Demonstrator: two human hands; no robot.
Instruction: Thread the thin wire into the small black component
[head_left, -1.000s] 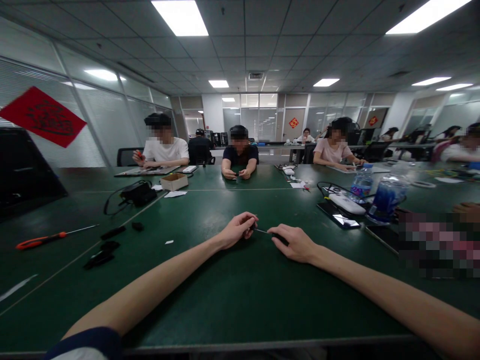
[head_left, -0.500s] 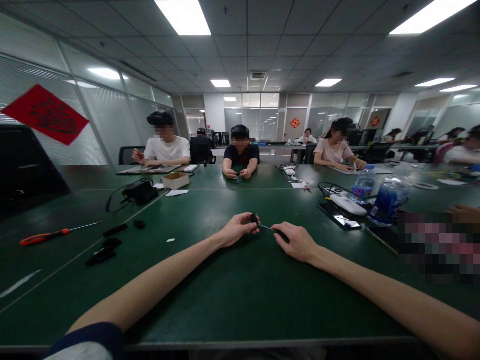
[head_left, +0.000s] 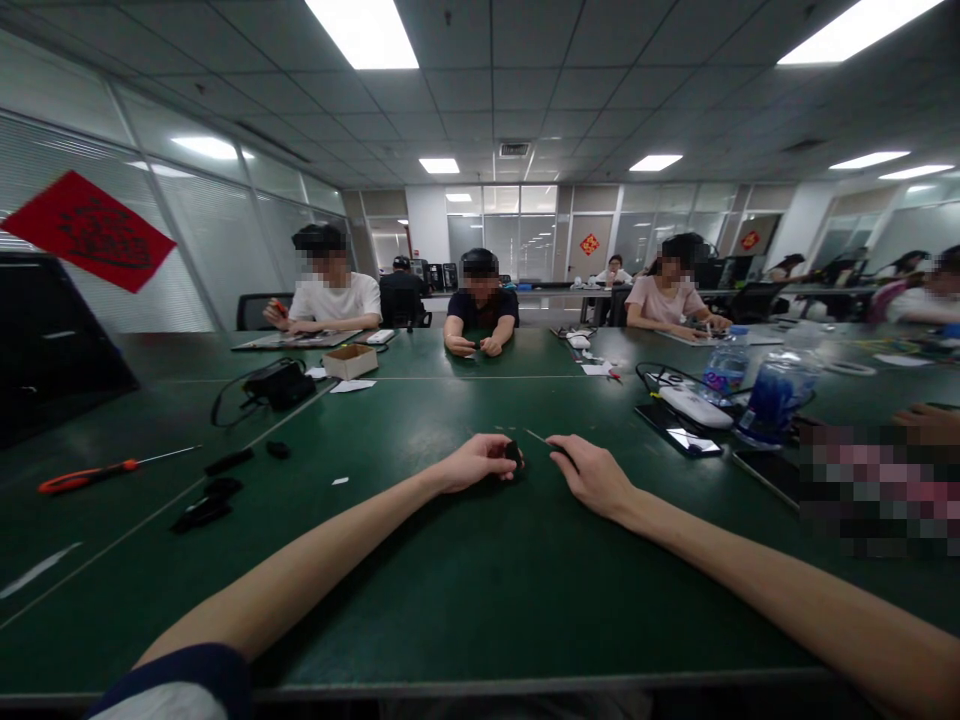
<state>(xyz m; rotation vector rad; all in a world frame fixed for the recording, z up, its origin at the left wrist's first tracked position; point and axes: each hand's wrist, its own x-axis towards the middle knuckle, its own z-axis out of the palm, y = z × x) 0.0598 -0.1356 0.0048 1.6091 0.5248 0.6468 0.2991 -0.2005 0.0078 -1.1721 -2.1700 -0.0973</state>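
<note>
Both forearms reach out over a dark green table point(head_left: 420, 600), whose near edge point(head_left: 480, 690) runs across the bottom of the view. Plenty of bare tabletop lies between the arms and that edge, and more lies beyond the hands toward the far side.

The left hand point(head_left: 474, 462) is curled and grasps a small black object point(head_left: 513, 454) at its fingertips, near the middle of the table. The right hand point(head_left: 596, 478) is closed over the dark handle of a slim screwdriver point(head_left: 547, 442), just beside the left hand. Its thin metal shaft points far and to the left, with its long axis slanting across the table, and its tip ends near the black object without visibly touching it.

To the left lie an orange-handled screwdriver point(head_left: 88, 481) and several black pieces point(head_left: 202, 512). To the right are phones point(head_left: 679, 431), a white power bank point(head_left: 694, 407), a water bottle point(head_left: 724, 375) and a clear container point(head_left: 776, 397) holding blue liquid. Farther off stands an open cardboard box point(head_left: 349, 361); its contents cannot be seen.
</note>
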